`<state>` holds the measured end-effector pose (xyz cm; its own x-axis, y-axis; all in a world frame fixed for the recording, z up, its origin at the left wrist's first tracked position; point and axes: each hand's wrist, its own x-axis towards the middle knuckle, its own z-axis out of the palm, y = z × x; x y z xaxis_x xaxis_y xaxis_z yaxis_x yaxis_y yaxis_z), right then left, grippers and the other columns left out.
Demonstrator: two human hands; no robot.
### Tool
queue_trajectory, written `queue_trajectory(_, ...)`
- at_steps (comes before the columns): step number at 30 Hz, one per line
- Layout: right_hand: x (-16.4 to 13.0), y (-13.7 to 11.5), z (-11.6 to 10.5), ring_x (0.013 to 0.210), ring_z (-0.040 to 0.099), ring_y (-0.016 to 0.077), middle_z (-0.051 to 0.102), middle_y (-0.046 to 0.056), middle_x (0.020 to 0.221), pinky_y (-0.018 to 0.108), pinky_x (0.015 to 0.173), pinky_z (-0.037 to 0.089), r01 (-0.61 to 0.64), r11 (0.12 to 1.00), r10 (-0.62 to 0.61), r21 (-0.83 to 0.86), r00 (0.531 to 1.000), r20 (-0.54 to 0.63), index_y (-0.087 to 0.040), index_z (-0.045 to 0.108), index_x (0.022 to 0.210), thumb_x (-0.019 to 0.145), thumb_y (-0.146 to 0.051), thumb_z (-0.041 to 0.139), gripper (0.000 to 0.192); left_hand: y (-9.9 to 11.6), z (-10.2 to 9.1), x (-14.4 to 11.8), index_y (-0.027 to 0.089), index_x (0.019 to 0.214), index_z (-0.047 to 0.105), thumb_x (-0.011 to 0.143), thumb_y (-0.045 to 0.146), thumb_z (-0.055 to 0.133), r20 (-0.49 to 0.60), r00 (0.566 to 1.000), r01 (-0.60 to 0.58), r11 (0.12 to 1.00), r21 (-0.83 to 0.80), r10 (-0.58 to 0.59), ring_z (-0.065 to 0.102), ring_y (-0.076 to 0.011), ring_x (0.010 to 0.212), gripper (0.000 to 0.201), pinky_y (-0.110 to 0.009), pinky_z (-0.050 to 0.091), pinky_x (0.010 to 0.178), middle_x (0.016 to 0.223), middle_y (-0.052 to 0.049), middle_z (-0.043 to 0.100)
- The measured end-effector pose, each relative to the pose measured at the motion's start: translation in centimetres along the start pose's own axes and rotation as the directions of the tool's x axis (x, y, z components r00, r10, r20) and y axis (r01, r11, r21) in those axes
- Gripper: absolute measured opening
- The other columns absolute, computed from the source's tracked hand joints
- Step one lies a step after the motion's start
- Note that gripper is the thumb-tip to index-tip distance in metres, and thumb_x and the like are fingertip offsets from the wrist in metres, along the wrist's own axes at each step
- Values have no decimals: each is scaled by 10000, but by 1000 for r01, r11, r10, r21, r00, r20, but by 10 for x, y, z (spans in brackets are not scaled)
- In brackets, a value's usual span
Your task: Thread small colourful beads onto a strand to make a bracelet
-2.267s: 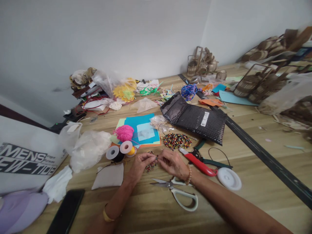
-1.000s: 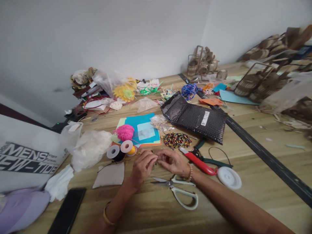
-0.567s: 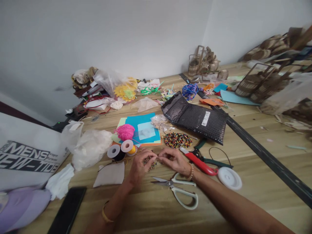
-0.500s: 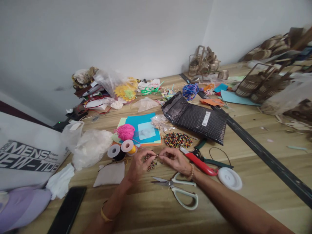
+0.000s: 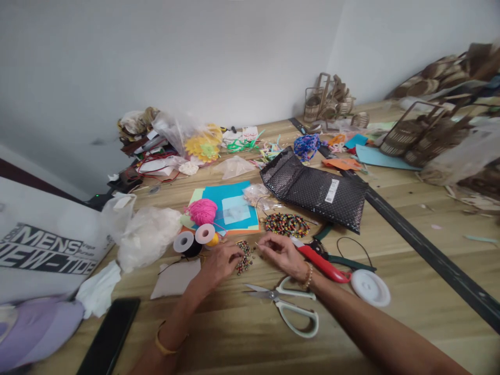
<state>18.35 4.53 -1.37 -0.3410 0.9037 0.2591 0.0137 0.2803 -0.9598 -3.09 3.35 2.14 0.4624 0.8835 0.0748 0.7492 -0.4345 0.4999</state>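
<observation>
My left hand (image 5: 222,262) is at the left edge of a small heap of loose dark, multicoloured beads (image 5: 244,260), its fingertips drawn together and touching the heap. Whether a bead is between them is hidden. My right hand (image 5: 280,254) hovers just right of the heap, thumb and forefinger pinching a thin, pale strand whose tip pokes out to the left. Behind my hands lies a coiled string of multicoloured beads (image 5: 287,225). White-handled scissors (image 5: 274,295) rest with blades apart in front of my hands.
Red-handled pliers or cutters (image 5: 324,264) and a white spool (image 5: 370,287) lie right of my right hand. Thread spools (image 5: 183,242), pink yarn (image 5: 203,211) and a pale pouch (image 5: 176,278) are to the left. Behind are a black bubble mailer (image 5: 312,190) and blue sheets (image 5: 211,194).
My hands have parted: the left has moved away from the right hand's fingertips and down to the bead heap. My right hand stays nearly in place, still pinching the thin strand.
</observation>
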Motion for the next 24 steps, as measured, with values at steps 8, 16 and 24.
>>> queue_trajectory(8,0,5,2,582,498,110,580,-6,652,225,550,410,-28,999,27,36,1000,15,-155,650,819,867,-448,615,299,-5,18,-2,206,827,744,845,106,593,-41,999,-7,994,107,12,588,-212,825,182,-342,459,798,807,-43,679)
queue_trajectory(16,2,4,0,550,462,105,549,-15,617,225,527,369,-98,992,97,80,995,10,-149,623,803,852,-462,621,317,2,18,-1,194,834,738,853,163,622,-39,999,7,993,118,-3,596,-214,832,122,-346,464,788,829,-42,684)
queue_trajectory(24,3,6,-1,550,400,104,472,-33,607,224,509,313,-88,992,90,93,996,-22,-160,592,800,864,-488,602,334,7,21,0,185,805,726,846,159,639,-61,998,-12,990,139,21,591,-210,852,99,-321,468,784,824,-40,666)
